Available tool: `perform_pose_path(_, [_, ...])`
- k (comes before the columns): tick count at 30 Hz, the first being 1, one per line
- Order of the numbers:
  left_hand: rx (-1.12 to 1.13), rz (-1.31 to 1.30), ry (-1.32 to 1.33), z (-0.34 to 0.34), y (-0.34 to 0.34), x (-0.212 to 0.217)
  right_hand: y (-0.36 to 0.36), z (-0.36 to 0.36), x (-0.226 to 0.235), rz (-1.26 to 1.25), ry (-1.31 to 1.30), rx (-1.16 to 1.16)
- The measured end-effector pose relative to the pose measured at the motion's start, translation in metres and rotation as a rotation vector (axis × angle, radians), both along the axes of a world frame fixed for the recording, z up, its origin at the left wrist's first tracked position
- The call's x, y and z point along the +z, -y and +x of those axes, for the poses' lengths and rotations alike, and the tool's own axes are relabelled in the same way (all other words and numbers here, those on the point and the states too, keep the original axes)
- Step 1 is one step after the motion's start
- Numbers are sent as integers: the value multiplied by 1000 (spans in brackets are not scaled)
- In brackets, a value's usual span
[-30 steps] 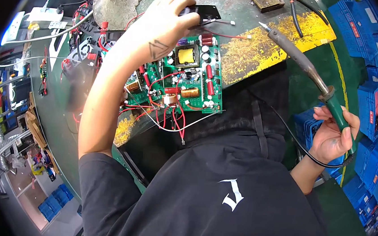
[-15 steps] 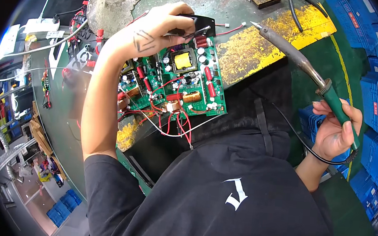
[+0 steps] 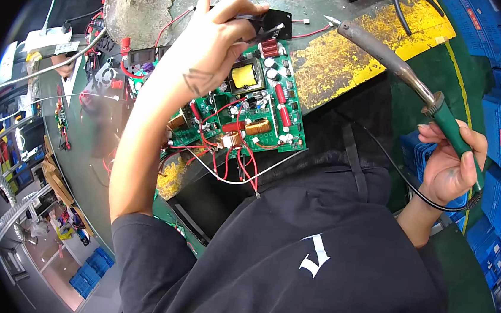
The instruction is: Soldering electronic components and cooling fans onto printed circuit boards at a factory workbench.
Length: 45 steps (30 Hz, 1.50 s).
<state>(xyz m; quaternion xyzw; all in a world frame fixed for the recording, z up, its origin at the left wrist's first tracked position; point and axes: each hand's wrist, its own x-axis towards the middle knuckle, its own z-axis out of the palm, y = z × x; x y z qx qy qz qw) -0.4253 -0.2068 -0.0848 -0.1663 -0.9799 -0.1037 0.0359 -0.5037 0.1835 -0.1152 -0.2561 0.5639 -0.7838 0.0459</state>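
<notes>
My right hand (image 3: 454, 162) is closed around the green handle of a soldering iron (image 3: 404, 71). Its bare tip points up and left, over the yellow-painted bench edge. A green circuit board (image 3: 272, 108) carries red and yellow parts, with red wires looping off its near side. At the board's far edge stands a black panel (image 3: 279, 21). My left hand (image 3: 229, 26) grips the panel between thumb and fingers, with one finger raised. A slim dark piece with a shiny end (image 3: 271, 32) sticks out beside these fingers; whether they hold it too is unclear.
Behind my left hand lies a large grey, crusted piece (image 3: 134, 18) on the green bench. Black-handled pliers (image 3: 400, 11) rest on the yellow-painted edge (image 3: 354, 64). Blue crates (image 3: 500, 130) stack at the right. The iron's black cord (image 3: 381, 159) hangs across my front.
My left hand has shifted up, its fingers lifting and spreading more over the black panel. The board appears slightly right of before. My right hand still holds the iron in much the same pose.
</notes>
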Motion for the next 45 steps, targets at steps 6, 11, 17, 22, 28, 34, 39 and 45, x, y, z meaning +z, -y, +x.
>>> perform_pose_path(6, [141,225,-27,15,-13,-6,-4,-2,-6,16,6,-9])
perform_pose_path(11, [124,229,-68,8,-20,-2,-5,-4,-10,2,5,14])
perform_pose_path(17, [134,151,-117,-7,-21,-15,-3,-3,-10,-25,28,17])
perform_pose_path(22, [190,320,-29,-1,-32,6,-6,-4,-11,-18,8,29])
perform_pose_path(28, [228,316,-11,6,-26,4,-7,-2,-9,-30,2,38])
perform_pose_path(34, [185,334,-23,3,-28,2,-6,-3,-6,-23,-29,71])
perform_pose_path(39, [-143,669,-324,-16,-20,-32,-7,-5,-4,-5,-43,59])
perform_pose_path(45, [-93,557,-318,-8,-19,-26,14,-2,6,5,-48,144])
